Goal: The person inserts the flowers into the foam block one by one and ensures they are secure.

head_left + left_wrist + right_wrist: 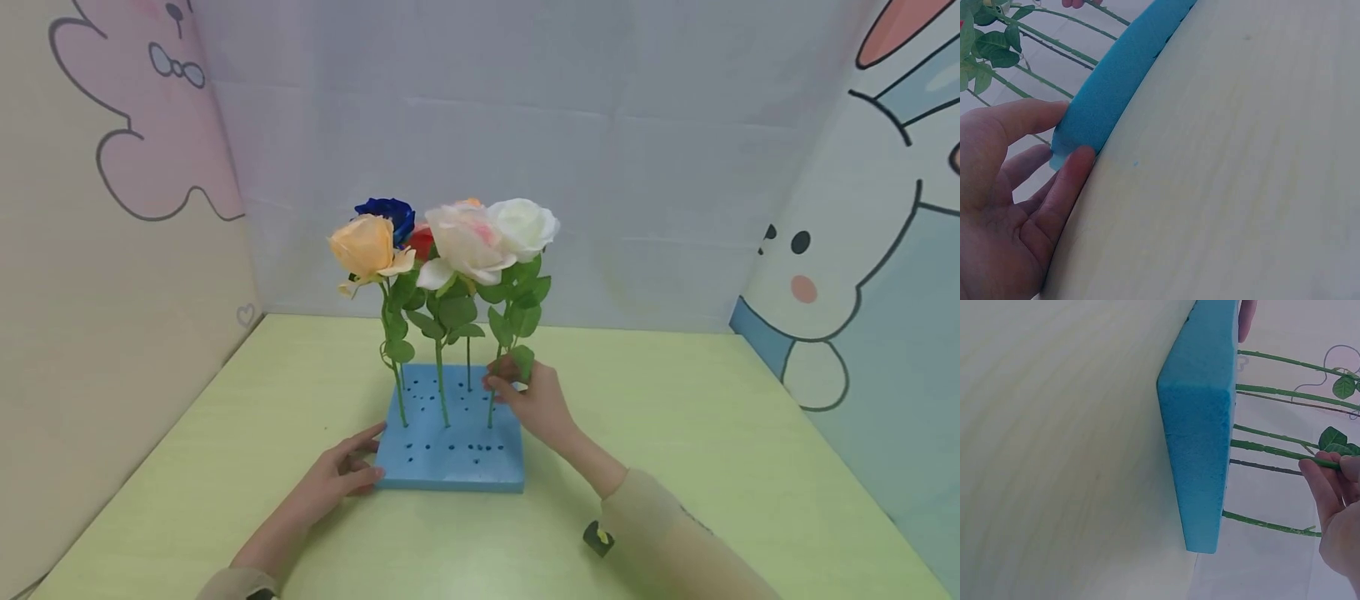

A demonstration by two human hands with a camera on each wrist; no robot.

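A blue foam block [450,468] with small holes in its top lies on the table, several artificial roses standing in it. At the front right, my right hand [536,404] pinches the green stem [1272,450] of the white rose [523,227] between thumb and fingers, above the block; its lower end is in the foam. My left hand [337,475] rests against the block's left side, fingertips and thumb touching its edge near the front corner, fingers spread. Beside the white rose stand a pale pink rose [465,246] and a peach rose [367,247].
Behind the front row are a dark blue rose [392,214] and a red rose [422,240], partly covered, plus a bit of an orange one. The pale yellow table [675,433] reaches a grey cloth wall [637,167]. Cartoon-printed panels stand at both sides.
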